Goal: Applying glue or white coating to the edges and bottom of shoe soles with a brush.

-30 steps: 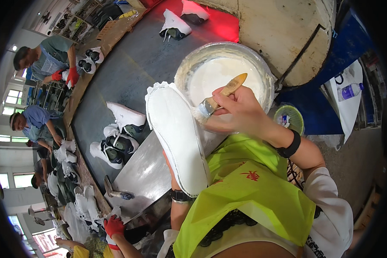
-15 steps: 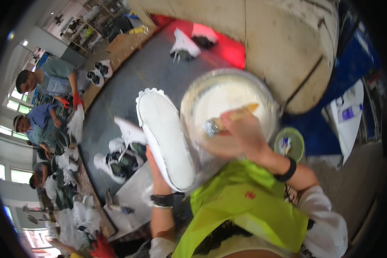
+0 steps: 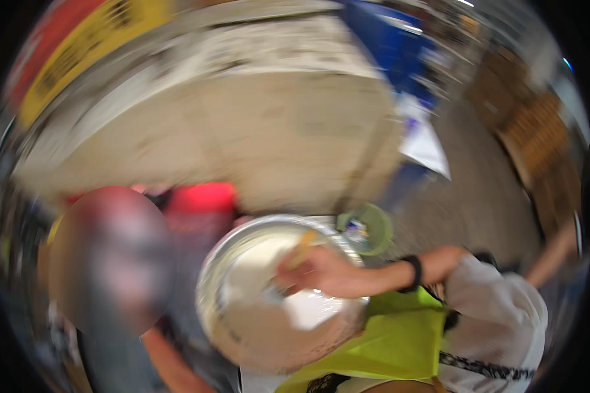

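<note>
Right hand: your right hand [image 3: 318, 270] sits just below the middle of the frame, fingers closed around a brush, a black band [image 3: 412, 272] on its wrist.
Brush: the brush [image 3: 303, 245] is in your right-hand grip over the basin; its yellowish handle slants toward the upper right, its head blurred at the lower left of your fingers. You cannot tell whether the head touches the liquid.
Basin: the round silvery basin [image 3: 275, 350] fills the lower centre, with pale liquid [image 3: 246, 278] inside.
Left arm: your left forearm [image 3: 167, 359] enters at the lower left and runs up into a blurred oval. Your left hand cannot be made out there, so you cannot tell whether it grasps anything.
Green bin: the green bin [image 3: 381, 243] stands just beyond the basin's upper-right rim.
Apron: your lime apron [image 3: 406, 334] lies against the basin's lower right.
Beige housing: the large beige housing [image 3: 275, 131] spans the upper middle, a red glow [image 3: 203, 198] below its left part.
</note>
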The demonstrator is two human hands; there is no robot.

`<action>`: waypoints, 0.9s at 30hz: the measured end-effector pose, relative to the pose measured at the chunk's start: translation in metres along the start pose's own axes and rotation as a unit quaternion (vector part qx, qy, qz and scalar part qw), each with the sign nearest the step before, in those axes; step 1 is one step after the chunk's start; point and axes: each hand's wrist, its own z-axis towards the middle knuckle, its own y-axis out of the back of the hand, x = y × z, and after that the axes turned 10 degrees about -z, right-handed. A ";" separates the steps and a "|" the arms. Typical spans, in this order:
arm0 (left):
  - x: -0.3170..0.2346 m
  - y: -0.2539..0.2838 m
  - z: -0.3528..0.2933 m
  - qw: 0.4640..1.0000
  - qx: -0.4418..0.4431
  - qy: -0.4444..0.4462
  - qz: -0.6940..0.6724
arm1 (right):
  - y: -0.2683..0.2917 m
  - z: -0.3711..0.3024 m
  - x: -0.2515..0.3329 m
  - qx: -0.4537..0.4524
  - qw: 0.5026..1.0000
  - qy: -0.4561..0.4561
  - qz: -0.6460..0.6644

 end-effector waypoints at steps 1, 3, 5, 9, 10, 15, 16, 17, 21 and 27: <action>0.009 -0.001 0.000 0.998 0.008 0.031 -0.048 | -0.013 0.006 -0.010 -0.047 0.996 0.046 0.053; 0.003 0.013 -0.003 0.991 0.049 0.061 -0.107 | -0.028 0.015 -0.003 0.003 0.994 0.096 -0.058; -0.034 0.024 -0.029 0.981 0.078 0.177 0.027 | -0.042 0.014 -0.001 0.020 0.997 0.059 -0.039; -0.116 0.050 -0.111 0.941 0.058 0.220 0.251 | -0.070 0.003 0.009 0.086 0.990 0.101 0.040; -0.144 0.058 -0.145 0.928 0.087 0.148 0.331 | -0.075 0.008 -0.010 0.049 0.982 0.171 0.054; -0.121 0.097 -0.240 0.936 -0.159 -0.049 0.310 | -0.020 -0.055 0.053 0.143 0.987 -0.052 -0.053; -0.130 0.100 -0.217 0.914 -0.226 -0.059 0.331 | -0.015 -0.045 0.061 0.066 0.994 0.009 -0.089; -0.134 0.104 -0.239 0.918 -0.246 -0.041 0.307 | -0.007 -0.045 0.045 0.062 0.994 -0.001 -0.087; -0.155 0.126 -0.303 0.901 -0.211 0.228 0.303 | -0.014 -0.042 0.032 0.077 0.997 -0.011 -0.005; -0.131 0.067 -0.325 0.918 -0.164 0.357 0.053 | 0.002 -0.053 0.035 0.115 0.993 0.015 -0.011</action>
